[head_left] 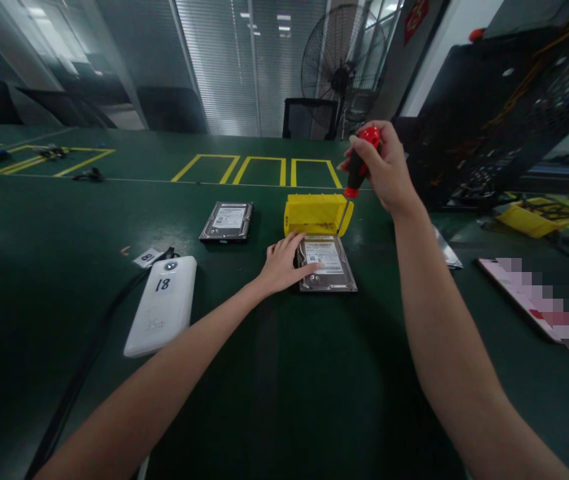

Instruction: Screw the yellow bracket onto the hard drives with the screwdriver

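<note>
A silver hard drive (331,267) with a white label lies flat on the green table in front of me. My left hand (284,265) holds it at its left side, the thumb across the label and the fingers at the far left corner. In my right hand (381,163) is a red and black screwdriver (357,172), wrapped in the fingers and tilted. Its tip comes down at the drive's far right corner; whether it sits in a screw is too small to tell. Right behind the drive stands a yellow plastic bin (314,212), its opening facing me.
Another hard drive (227,221) lies to the left. Nearer me is a white power bank (164,303) marked 18, with a black cable (99,333). A pink phone-like object (529,297), a yellow basket (539,217) of cables and a dark computer case (494,127) are at right.
</note>
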Demonstrator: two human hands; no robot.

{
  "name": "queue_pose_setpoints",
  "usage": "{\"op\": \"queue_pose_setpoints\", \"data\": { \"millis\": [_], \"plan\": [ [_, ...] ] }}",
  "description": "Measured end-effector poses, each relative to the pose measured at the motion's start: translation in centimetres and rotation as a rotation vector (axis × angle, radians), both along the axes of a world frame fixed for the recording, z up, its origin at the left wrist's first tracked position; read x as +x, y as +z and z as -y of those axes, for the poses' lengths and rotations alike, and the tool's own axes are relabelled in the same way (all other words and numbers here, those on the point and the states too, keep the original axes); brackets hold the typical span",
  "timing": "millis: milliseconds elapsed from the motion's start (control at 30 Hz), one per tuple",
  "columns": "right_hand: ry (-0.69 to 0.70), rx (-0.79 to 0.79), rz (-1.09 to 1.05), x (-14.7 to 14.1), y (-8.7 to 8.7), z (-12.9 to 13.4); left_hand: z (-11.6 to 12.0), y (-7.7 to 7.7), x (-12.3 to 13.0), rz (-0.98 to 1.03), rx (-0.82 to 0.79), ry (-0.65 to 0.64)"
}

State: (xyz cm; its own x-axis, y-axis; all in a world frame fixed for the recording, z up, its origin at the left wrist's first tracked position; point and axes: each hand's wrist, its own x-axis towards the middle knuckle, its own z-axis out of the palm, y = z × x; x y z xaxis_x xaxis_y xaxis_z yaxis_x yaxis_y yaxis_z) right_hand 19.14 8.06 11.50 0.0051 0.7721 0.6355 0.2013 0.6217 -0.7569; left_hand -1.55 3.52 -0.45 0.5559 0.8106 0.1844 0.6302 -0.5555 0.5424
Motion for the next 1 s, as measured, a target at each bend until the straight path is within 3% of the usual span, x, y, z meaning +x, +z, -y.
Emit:
{"op": "queue_pose_setpoints", "data": {
  "millis": [200,667,1000],
  "plan": [
    [-0.092,0.004,0.037,0.08,-0.23,0.13,0.14,0.21,-0.02,0.002,-0.02,-0.004],
    [-0.094,-0.022,0.002,0.39,-0.33,0.19,0.04,0.0,0.02,-0.005,-0.003,-0.008],
    [-0.02,0.001,0.001,0.22,-0.32,0.26,0.05,0.11,0.01,-0.007,-0.01,-0.005]
  ]
}}
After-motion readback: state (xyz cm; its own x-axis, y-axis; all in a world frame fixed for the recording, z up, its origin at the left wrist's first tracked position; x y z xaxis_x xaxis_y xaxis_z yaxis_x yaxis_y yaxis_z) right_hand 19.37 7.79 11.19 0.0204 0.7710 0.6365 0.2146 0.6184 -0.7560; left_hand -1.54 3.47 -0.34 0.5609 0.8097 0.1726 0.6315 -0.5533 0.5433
